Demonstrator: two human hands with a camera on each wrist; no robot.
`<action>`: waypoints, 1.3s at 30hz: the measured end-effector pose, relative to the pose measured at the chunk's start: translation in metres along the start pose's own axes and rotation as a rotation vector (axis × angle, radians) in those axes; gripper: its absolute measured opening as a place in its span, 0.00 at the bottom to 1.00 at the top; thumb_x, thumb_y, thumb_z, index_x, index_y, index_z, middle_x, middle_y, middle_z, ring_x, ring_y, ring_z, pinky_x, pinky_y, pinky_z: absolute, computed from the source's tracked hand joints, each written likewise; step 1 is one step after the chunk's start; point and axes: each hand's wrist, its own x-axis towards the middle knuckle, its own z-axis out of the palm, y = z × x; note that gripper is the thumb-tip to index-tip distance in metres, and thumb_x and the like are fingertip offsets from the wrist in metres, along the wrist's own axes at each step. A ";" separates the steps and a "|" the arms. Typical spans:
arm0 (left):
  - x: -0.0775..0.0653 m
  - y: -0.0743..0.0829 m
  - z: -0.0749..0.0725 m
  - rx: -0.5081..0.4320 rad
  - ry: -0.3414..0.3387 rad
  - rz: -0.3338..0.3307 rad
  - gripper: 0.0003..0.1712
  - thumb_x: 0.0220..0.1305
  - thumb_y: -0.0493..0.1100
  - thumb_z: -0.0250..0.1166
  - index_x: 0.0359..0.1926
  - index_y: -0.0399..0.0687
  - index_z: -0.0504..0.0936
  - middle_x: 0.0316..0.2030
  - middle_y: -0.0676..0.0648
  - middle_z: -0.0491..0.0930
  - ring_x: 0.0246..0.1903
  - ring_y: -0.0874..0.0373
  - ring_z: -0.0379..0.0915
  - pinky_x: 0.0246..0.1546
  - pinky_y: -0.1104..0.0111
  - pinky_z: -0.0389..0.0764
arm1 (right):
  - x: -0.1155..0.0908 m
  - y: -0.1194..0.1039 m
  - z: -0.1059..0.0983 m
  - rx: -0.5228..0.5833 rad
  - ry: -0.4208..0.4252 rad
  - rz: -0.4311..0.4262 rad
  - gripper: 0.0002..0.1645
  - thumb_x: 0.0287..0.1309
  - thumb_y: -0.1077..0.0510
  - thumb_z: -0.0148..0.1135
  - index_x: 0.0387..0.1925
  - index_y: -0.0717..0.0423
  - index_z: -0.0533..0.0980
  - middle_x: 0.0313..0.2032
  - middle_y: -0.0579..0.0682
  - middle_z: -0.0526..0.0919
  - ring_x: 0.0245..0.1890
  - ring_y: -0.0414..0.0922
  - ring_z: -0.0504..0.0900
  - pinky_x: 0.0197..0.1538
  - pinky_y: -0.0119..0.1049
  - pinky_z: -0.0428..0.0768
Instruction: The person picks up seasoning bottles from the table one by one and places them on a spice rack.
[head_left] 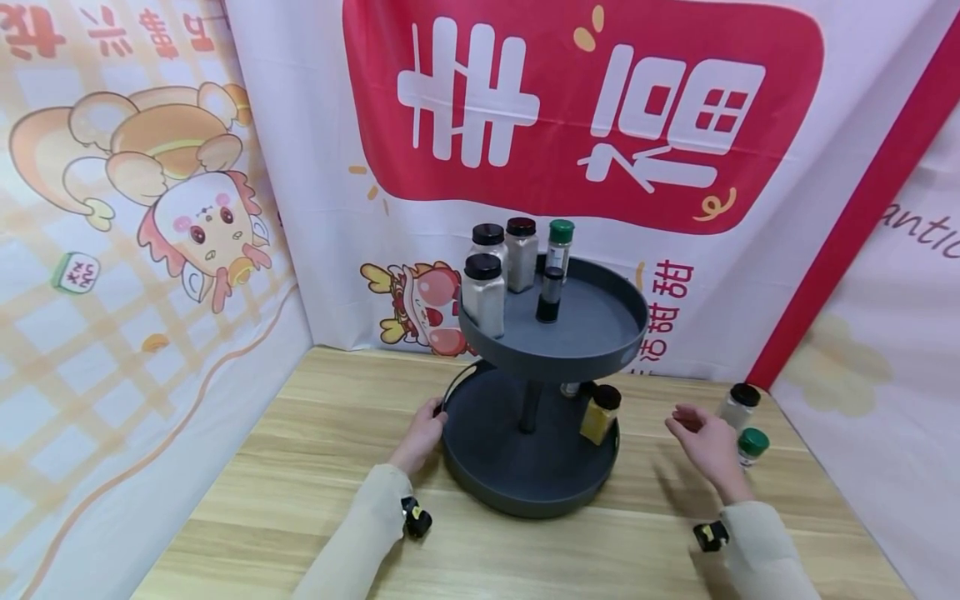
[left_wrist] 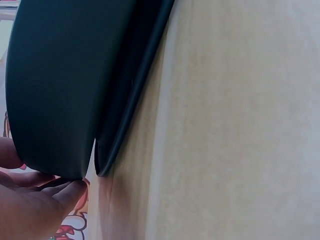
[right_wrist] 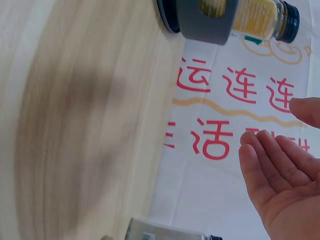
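A dark grey two-tier turntable rack (head_left: 495, 454) stands on the wooden table. My left hand (head_left: 422, 433) grips the left rim of its lower tray, with thumb and fingers on either side of the wall (left_wrist: 55, 100) in the left wrist view. To the right of the rack, my right hand (head_left: 705, 442) hovers with relaxed fingers and holds nothing; its palm (right_wrist: 285, 210) shows in the right wrist view. A yellow spice jar (head_left: 597, 423) with a black lid sits at the lower tray's right side. Another jar (head_left: 570, 389) behind it is mostly hidden.
Several jars crowd the left half of the upper tray (head_left: 600, 321), including white-filled jars (head_left: 483, 300), a green-capped one (head_left: 560, 242) and a small dark bottle (head_left: 550, 296). Beyond my right hand stand a black-lidded jar (head_left: 738, 406) and a green-lidded jar (head_left: 752, 446). Printed cloths hang around the table.
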 end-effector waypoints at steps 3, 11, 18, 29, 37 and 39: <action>-0.006 0.004 -0.001 -0.007 -0.016 0.000 0.22 0.66 0.28 0.45 0.60 0.20 0.61 0.58 0.25 0.65 0.59 0.35 0.60 0.61 0.50 0.60 | 0.001 0.002 -0.007 -0.016 0.017 -0.011 0.28 0.64 0.48 0.57 0.53 0.68 0.73 0.46 0.65 0.80 0.45 0.57 0.79 0.44 0.49 0.78; -0.007 -0.002 -0.001 0.023 -0.018 -0.001 0.23 0.66 0.28 0.45 0.61 0.21 0.60 0.58 0.25 0.64 0.60 0.35 0.60 0.62 0.49 0.60 | 0.003 0.005 -0.022 -0.032 0.080 -0.001 0.25 0.64 0.50 0.57 0.52 0.67 0.74 0.46 0.64 0.80 0.45 0.56 0.78 0.41 0.39 0.79; -0.015 -0.003 -0.001 0.055 -0.024 -0.001 0.25 0.66 0.30 0.46 0.62 0.22 0.59 0.60 0.25 0.63 0.61 0.35 0.58 0.63 0.49 0.58 | 0.001 0.004 -0.037 -0.057 0.123 -0.055 0.22 0.62 0.53 0.59 0.49 0.68 0.75 0.43 0.64 0.81 0.39 0.53 0.80 0.32 0.21 0.71; -0.022 -0.003 -0.002 0.043 -0.052 0.010 0.24 0.66 0.29 0.47 0.61 0.21 0.59 0.59 0.24 0.63 0.61 0.34 0.58 0.63 0.49 0.58 | 0.001 0.018 -0.053 -0.074 0.145 -0.063 0.21 0.62 0.56 0.59 0.49 0.69 0.74 0.42 0.65 0.81 0.35 0.40 0.78 0.32 0.22 0.70; -0.026 0.002 -0.002 0.037 -0.066 0.037 0.24 0.66 0.28 0.47 0.61 0.19 0.59 0.58 0.23 0.63 0.61 0.33 0.58 0.62 0.49 0.59 | -0.002 0.027 -0.059 -0.096 0.174 -0.071 0.21 0.59 0.58 0.61 0.49 0.70 0.75 0.42 0.67 0.81 0.36 0.54 0.82 0.32 0.21 0.70; -0.027 0.002 -0.001 0.028 -0.068 0.042 0.24 0.66 0.28 0.47 0.61 0.19 0.58 0.58 0.22 0.63 0.60 0.33 0.58 0.62 0.48 0.59 | -0.003 0.028 -0.061 -0.094 0.168 -0.059 0.22 0.60 0.57 0.60 0.50 0.70 0.74 0.44 0.69 0.80 0.40 0.62 0.80 0.31 0.23 0.70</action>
